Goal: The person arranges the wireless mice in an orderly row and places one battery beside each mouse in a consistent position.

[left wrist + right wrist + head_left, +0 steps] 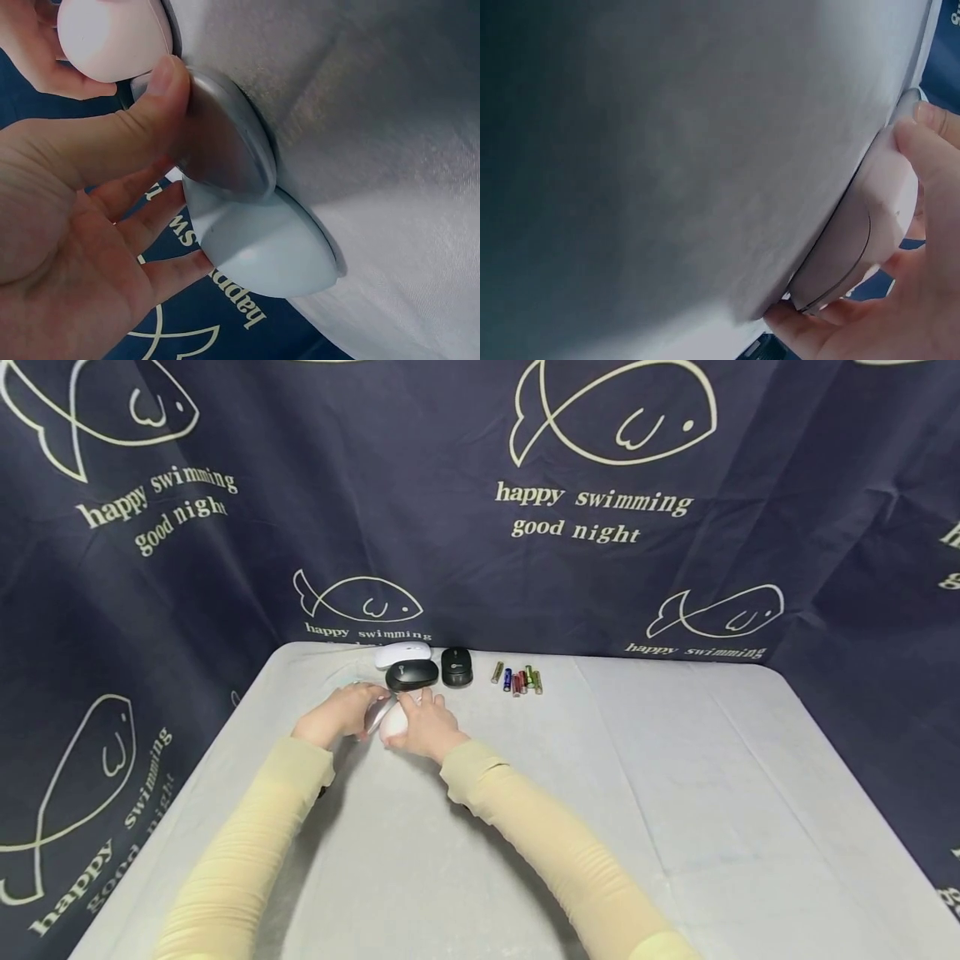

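My left hand (341, 712) holds a silver-grey computer mouse (225, 142) between its thumb and fingers at the table's left part. In the left wrist view its thumb lies over the grey mouse, and lower fingers reach a pale blue mouse (262, 247) beside it. The blue mouse is mostly hidden by the hand in the head view. My right hand (429, 728) grips a pale pink mouse (870, 210), fingers spread around its sides, close to the right of the grey one. The pink mouse sits low on the table cloth.
Just behind the hands lie a black mouse (412, 677), a white mouse (402, 654) and another black mouse (457, 668). Several small coloured batteries (517, 682) lie right of them. A dark blue curtain (465, 585) with fish prints hangs behind the cloth-covered table (570, 827).
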`<state>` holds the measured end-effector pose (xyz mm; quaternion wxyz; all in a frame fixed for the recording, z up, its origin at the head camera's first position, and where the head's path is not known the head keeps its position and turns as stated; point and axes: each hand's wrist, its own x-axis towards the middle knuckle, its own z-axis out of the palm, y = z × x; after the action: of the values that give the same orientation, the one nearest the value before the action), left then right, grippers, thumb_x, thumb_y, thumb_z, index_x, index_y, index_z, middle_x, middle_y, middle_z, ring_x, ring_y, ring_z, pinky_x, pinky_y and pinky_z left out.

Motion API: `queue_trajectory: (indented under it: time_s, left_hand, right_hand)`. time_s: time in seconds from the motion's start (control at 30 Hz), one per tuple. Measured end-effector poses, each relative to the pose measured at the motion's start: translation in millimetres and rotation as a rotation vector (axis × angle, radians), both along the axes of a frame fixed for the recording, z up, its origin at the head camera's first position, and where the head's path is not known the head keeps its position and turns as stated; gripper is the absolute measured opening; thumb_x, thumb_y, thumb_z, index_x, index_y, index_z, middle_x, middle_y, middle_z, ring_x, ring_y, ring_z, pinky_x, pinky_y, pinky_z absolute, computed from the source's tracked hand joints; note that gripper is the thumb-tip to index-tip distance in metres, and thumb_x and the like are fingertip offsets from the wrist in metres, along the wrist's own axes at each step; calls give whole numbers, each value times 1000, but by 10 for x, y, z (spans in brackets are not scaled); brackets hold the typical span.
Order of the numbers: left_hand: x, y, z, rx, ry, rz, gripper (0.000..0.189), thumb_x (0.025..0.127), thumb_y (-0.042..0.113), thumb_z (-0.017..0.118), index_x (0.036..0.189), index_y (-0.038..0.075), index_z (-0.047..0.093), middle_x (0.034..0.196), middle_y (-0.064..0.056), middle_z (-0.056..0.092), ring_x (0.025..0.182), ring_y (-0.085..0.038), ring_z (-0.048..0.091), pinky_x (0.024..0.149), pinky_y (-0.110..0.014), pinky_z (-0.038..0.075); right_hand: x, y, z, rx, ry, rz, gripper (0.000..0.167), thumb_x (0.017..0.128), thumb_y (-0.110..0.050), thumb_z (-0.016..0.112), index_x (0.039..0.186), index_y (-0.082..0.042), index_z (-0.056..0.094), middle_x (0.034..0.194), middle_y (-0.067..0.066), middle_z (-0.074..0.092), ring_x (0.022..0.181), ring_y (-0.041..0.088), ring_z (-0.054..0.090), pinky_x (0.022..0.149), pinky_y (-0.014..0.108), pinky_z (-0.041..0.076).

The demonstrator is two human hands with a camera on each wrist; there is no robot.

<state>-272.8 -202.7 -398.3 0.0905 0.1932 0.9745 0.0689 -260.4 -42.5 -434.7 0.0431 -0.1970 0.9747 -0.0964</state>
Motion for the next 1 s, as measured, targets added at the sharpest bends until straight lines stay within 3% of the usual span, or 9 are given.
queue_trajectory:
  time_s: [0.27,0.43,0.77,1.0]
  left_hand:
    - [4,11,7,2,-31,33,85,55,-6,81,133,3,50,139,-22,45,125,-46,42,99,-66,30]
    - [18,3,20,-16,-27,34,84,55,-6,81,132,3,50,138,-22,46,123,-47,43,97,-67,32]
    - [-9,-4,5,-33,-7,13,81,56,-5,81,131,4,51,136,-20,49,122,-45,45,96,-65,35]
    - [-5,9,18,-56,-6,10,81,57,-5,81,132,4,51,136,-20,49,122,-44,46,96,-62,37]
  right_hand:
    - [11,-64,-15,34,13,-32,98,69,-70,65,147,-25,28,142,22,35,117,32,46,80,38,52]
    - [27,-82,-6,34,34,-33,98,68,-69,68,146,-24,28,140,23,37,116,32,48,79,37,52]
    - [-36,-26,-2,15,43,14,93,68,-65,69,143,-23,34,130,20,44,111,31,47,71,35,52]
    - [-126,139,18,-17,3,94,89,66,-62,71,138,-22,38,131,20,44,112,33,46,79,38,50]
